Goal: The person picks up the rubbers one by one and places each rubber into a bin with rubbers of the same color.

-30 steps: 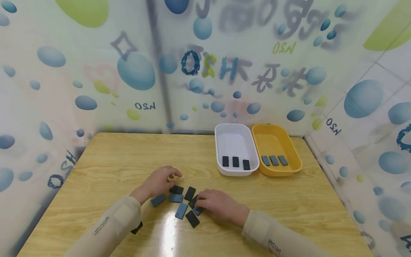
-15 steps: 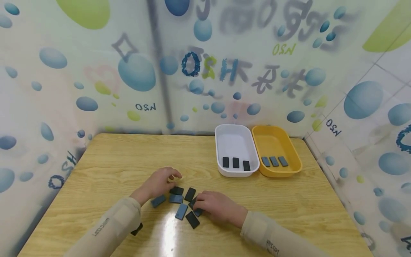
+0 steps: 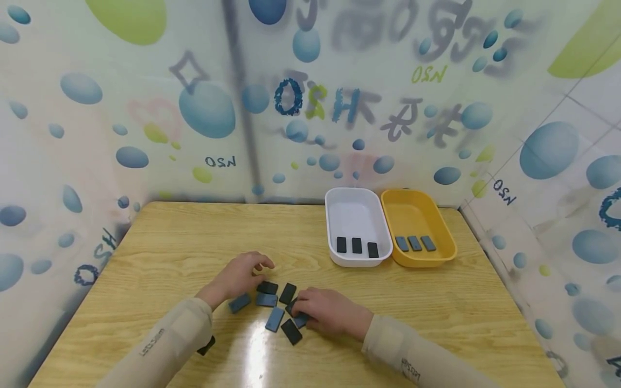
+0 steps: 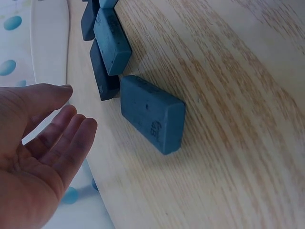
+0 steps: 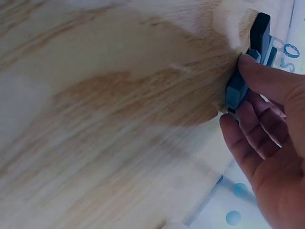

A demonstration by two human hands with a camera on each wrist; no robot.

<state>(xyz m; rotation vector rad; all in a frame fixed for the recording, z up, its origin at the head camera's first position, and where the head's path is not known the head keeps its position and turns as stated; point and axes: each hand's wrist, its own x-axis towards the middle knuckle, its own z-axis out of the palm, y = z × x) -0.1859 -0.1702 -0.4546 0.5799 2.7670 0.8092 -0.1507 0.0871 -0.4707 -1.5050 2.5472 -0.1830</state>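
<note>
On the wooden table (image 3: 388,334) lies a loose cluster of small rectangular blocks, black and blue-grey, shaped like erasers. My right hand (image 3: 332,312) is at the cluster's right side. Its thumb and fingertips pinch a blue-grey block (image 5: 236,90) from opposite sides; a dark block (image 5: 260,31) lies beyond it. My left hand (image 3: 241,274) hovers at the cluster's left, fingers relaxed and holding nothing. Nearest to it are a black block (image 3: 268,288) and a blue-grey block (image 4: 150,112), which bears faint printed marks. Another black block (image 3: 206,346) is partly hidden by the left sleeve.
A white tray (image 3: 356,218) at the back right holds 3 black blocks. Touching its right side, a yellow tray (image 3: 412,207) holds 3 blue-grey blocks. Behind the table's far edge hangs a bubble-patterned curtain (image 3: 310,145).
My right hand has shifted slightly left and away from me, uncovering more of the blue-grey block beneath it. The left hand has stayed in place.
</note>
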